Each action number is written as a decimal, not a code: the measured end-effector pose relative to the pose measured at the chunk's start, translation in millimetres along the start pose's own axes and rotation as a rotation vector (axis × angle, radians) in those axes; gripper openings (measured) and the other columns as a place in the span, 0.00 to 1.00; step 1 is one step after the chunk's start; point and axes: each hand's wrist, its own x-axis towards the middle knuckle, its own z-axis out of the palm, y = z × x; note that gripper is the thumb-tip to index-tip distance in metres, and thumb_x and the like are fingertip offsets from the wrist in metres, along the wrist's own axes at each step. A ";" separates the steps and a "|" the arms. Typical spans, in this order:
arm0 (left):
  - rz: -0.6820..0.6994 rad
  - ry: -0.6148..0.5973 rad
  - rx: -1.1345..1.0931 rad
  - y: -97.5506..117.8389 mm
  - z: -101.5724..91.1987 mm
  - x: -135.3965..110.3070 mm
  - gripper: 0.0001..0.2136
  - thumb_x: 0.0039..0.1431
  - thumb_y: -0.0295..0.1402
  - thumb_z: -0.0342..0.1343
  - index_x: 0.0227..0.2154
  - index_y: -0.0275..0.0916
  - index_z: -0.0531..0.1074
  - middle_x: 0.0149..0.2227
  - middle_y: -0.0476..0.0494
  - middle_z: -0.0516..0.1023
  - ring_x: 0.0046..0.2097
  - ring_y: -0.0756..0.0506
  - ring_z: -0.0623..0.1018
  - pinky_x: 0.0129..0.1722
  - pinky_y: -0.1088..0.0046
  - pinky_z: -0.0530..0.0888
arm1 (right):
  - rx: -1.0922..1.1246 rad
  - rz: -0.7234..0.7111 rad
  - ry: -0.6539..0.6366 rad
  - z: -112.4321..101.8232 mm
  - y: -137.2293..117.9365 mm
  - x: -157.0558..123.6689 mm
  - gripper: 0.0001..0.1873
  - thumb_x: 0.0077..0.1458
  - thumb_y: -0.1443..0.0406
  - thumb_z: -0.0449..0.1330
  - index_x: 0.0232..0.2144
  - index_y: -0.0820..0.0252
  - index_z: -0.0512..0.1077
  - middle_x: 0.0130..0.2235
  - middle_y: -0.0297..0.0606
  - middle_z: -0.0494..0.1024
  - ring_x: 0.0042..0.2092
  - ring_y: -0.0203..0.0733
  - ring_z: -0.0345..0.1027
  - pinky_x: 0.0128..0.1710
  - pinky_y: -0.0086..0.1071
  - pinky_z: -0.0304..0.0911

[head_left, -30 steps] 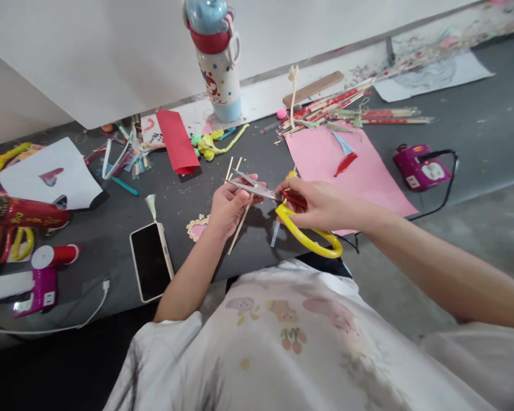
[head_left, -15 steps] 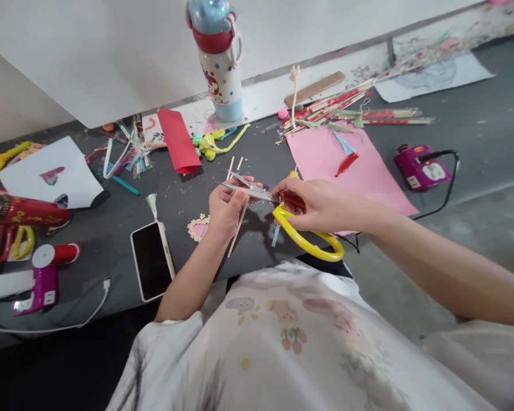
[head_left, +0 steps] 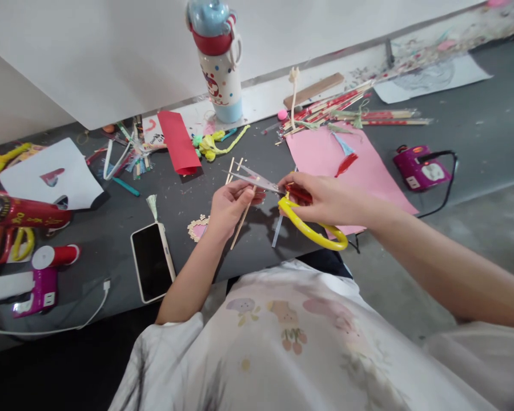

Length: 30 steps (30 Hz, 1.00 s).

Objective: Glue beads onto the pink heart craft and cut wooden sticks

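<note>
My right hand [head_left: 314, 194] grips scissors whose yellow handle [head_left: 314, 234] hangs below the fingers. A red part [head_left: 298, 193] shows under those fingers; I cannot tell whether it belongs to the scissors. The metal blades [head_left: 257, 180] are spread and point left, over the fingertips of my left hand [head_left: 231, 206]. My left hand pinches a thin wooden stick [head_left: 242, 224], which slants down toward the table edge and crosses by the blades. Beside the left wrist lies a small heart [head_left: 198, 228] with a pink middle and a border of tiny wooden pieces.
A phone [head_left: 153, 261] lies left of my forearm. Beyond my hands are a water bottle [head_left: 220, 68], red paper [head_left: 177, 142] and yellow-green cord [head_left: 214, 145]. Pink paper [head_left: 325, 151], bundled sticks [head_left: 338, 105] and a purple glue gun [head_left: 422, 166] are on the right. A thread spool [head_left: 55, 256] lies left.
The scissors and my right hand have shifted slightly right, and the blades reach less far left. The stick in my left hand has moved a little, and my left fingers have straightened somewhat.
</note>
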 end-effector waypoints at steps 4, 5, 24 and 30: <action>-0.034 0.057 0.097 3.3 2.7 -3.1 0.18 0.44 0.43 0.70 0.32 0.35 0.78 0.26 0.44 0.82 0.27 0.49 0.81 0.27 0.77 0.78 | -0.001 0.014 0.025 0.2 3.3 -0.7 0.23 0.53 0.55 0.58 0.49 0.59 0.67 0.33 0.37 0.77 0.32 0.41 0.69 0.30 0.32 0.57; -0.031 0.074 0.115 3.7 3.3 -3.9 0.17 0.44 0.43 0.70 0.31 0.34 0.79 0.25 0.45 0.82 0.25 0.50 0.80 0.26 0.78 0.77 | -0.001 0.014 0.023 0.3 3.2 -1.1 0.23 0.53 0.55 0.58 0.49 0.59 0.67 0.34 0.37 0.77 0.32 0.41 0.69 0.30 0.32 0.57; 0.130 0.010 0.201 9.8 5.1 -12.6 0.13 0.48 0.43 0.67 0.27 0.37 0.81 0.19 0.48 0.78 0.18 0.52 0.76 0.17 0.80 0.74 | 0.050 -0.096 -0.037 -7.1 1.2 -8.7 0.32 0.50 0.44 0.60 0.49 0.59 0.64 0.36 0.38 0.75 0.33 0.41 0.67 0.31 0.32 0.58; 0.065 -0.029 0.201 6.7 1.5 -12.6 0.15 0.49 0.45 0.67 0.29 0.35 0.80 0.20 0.46 0.79 0.19 0.51 0.77 0.18 0.78 0.75 | 0.060 -0.082 -0.044 -7.9 2.4 -7.8 0.30 0.50 0.46 0.60 0.48 0.59 0.66 0.32 0.36 0.74 0.31 0.40 0.66 0.30 0.32 0.56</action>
